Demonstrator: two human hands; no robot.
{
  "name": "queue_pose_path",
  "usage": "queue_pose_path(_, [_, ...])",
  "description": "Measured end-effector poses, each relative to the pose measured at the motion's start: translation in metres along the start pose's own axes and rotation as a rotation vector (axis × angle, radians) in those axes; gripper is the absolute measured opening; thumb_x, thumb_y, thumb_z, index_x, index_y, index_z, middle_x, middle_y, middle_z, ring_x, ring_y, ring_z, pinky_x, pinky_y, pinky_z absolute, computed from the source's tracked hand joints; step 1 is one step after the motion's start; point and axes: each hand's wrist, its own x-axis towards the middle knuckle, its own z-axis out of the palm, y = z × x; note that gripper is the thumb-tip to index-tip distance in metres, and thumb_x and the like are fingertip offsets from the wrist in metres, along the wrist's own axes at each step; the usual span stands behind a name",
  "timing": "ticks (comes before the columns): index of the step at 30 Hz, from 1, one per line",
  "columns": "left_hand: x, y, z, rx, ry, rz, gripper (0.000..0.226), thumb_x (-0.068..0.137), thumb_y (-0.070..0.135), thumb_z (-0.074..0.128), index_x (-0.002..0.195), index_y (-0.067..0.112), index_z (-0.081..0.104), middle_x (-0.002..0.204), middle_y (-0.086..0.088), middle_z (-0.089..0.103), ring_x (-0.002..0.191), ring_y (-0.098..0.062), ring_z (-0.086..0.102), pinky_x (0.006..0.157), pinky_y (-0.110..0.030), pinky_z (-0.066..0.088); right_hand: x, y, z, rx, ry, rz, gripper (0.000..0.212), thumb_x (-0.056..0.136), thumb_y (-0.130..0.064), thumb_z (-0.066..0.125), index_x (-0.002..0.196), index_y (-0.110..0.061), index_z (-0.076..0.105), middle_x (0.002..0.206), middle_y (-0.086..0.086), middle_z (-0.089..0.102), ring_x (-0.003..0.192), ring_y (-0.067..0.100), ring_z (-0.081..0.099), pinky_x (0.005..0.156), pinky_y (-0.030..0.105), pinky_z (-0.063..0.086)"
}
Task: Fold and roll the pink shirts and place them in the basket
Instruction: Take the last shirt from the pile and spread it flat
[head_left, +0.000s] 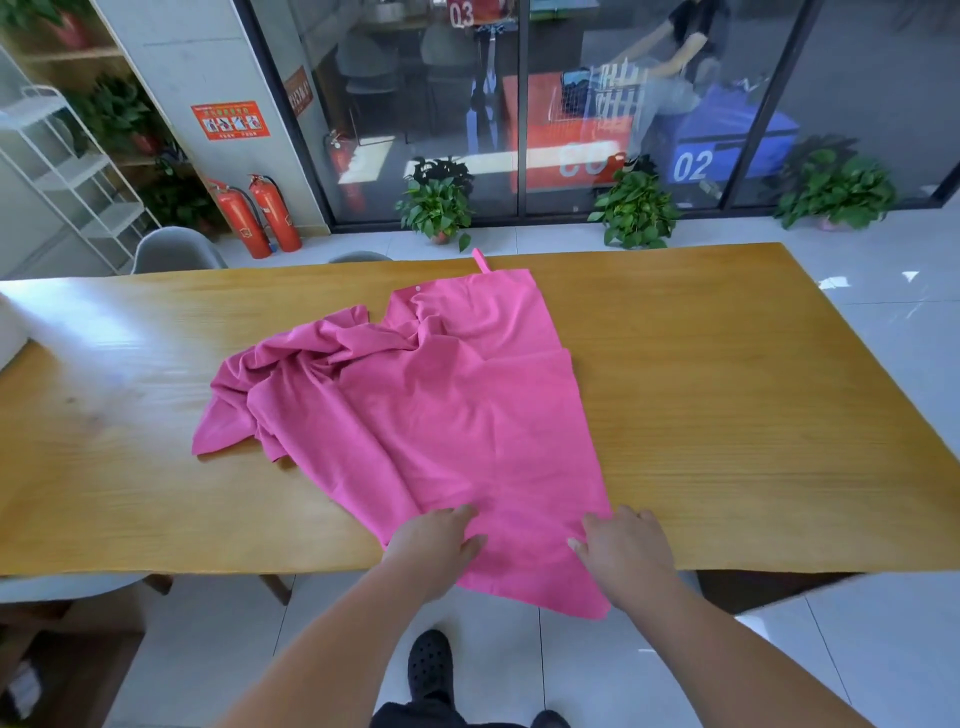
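A pink shirt (457, 415) lies spread on the wooden table (727, 415). Its right half is flat with a straight right edge; its left part is bunched in wrinkles. A small loop sticks up at its far end, and its near corner hangs over the table's front edge. My left hand (434, 545) rests on the near left part of the cloth, with the thumb spread and the fingertips hidden in a fold. My right hand (623, 551) lies on the near right edge of the cloth, fingers curled down at the hem. No basket is in view.
A white object (10, 332) sits at the table's far left edge. Grey chairs (176, 249) stand behind the table, and another is under its near left side. Fire extinguishers (260, 215), potted plants (436, 205) and glass walls line the back. My shoe (428, 665) is on the tiled floor.
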Motion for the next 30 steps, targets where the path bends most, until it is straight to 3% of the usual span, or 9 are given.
queue_pose_path(5, [0.01,0.002,-0.006,-0.072,0.169,0.03,0.051,0.108,0.05,0.048,0.154,0.03,0.046,0.147,0.005,0.052,0.131,-0.021,0.053,0.104,-0.04,0.049,0.014,0.008,0.007,0.183,-0.061,-0.132,0.07,0.106,-0.062,0.039,0.165,-0.026,0.026,0.168,0.005,0.032,0.151,0.027,0.037,0.116,0.046,0.04])
queue_pose_path(9, [0.03,-0.011,-0.015,-0.05,0.212,0.05,0.053,0.106,0.051,0.05,0.153,0.028,0.045,0.157,0.001,0.044,0.138,-0.026,0.047,0.115,-0.043,0.042,0.036,0.0,-0.008,0.06,-0.042,0.03,0.066,0.107,-0.066,0.03,0.152,-0.019,0.04,0.13,0.002,0.067,0.118,0.026,0.065,0.09,0.042,0.048])
queue_pose_path(12, [0.052,-0.025,-0.03,-0.034,0.242,0.025,0.054,0.106,0.049,0.051,0.155,0.028,0.041,0.164,-0.004,0.035,0.147,-0.029,0.037,0.121,-0.045,0.036,0.063,-0.005,-0.028,0.038,-0.034,0.121,0.06,0.106,-0.066,0.031,0.137,-0.02,0.054,0.121,0.002,0.068,0.116,0.025,0.063,0.09,0.04,0.05])
queue_pose_path(16, [0.088,-0.047,-0.052,-0.025,0.328,0.007,0.062,0.103,0.044,0.057,0.159,0.025,0.039,0.171,-0.01,0.025,0.156,-0.033,0.026,0.126,-0.047,0.028,0.104,-0.009,-0.037,0.208,-0.018,0.014,0.072,0.105,-0.066,0.037,0.165,-0.026,0.027,0.171,0.008,0.023,0.156,0.03,0.026,0.12,0.047,0.038])
queue_pose_path(18, [0.109,-0.062,-0.06,-0.002,0.35,0.015,0.067,0.102,0.044,0.058,0.162,0.025,0.035,0.174,-0.011,0.017,0.161,-0.034,0.017,0.13,-0.047,0.022,0.125,-0.01,-0.039,0.246,-0.084,-0.059,0.079,0.105,-0.068,0.035,0.169,-0.03,0.008,0.177,0.003,0.002,0.162,0.028,0.011,0.128,0.048,0.027])
queue_pose_path(22, [0.155,-0.1,-0.073,0.049,0.396,0.012,0.075,0.098,0.047,0.063,0.163,0.021,0.037,0.175,-0.014,0.016,0.162,-0.036,0.015,0.129,-0.051,0.023,0.166,-0.004,-0.044,0.173,-0.125,0.144,0.078,0.106,-0.068,0.028,0.167,-0.021,0.016,0.168,0.003,0.036,0.149,0.021,0.043,0.11,0.04,0.046])
queue_pose_path(25, [0.188,-0.125,-0.088,0.076,0.412,0.014,0.073,0.1,0.054,0.057,0.162,0.021,0.038,0.174,-0.014,0.021,0.161,-0.036,0.018,0.129,-0.053,0.023,0.205,0.001,-0.061,0.113,-0.072,0.336,0.067,0.106,-0.068,0.026,0.153,-0.021,0.036,0.133,0.001,0.063,0.118,0.022,0.066,0.087,0.038,0.053])
queue_pose_path(27, [0.209,-0.139,-0.099,0.072,0.432,0.019,0.069,0.101,0.056,0.052,0.16,0.02,0.043,0.171,-0.014,0.028,0.159,-0.036,0.024,0.128,-0.053,0.025,0.232,0.002,-0.074,0.106,-0.012,0.391,0.062,0.106,-0.066,0.024,0.144,-0.022,0.043,0.128,0.002,0.061,0.117,0.023,0.063,0.086,0.038,0.055])
queue_pose_path(30, [0.234,-0.154,-0.108,0.035,0.433,-0.001,0.069,0.102,0.06,0.043,0.16,0.023,0.042,0.172,-0.01,0.028,0.159,-0.034,0.024,0.124,-0.055,0.032,0.272,-0.001,-0.082,0.124,0.067,0.231,0.075,0.105,-0.067,0.024,0.164,-0.022,0.025,0.163,0.008,0.035,0.15,0.026,0.036,0.114,0.041,0.045])
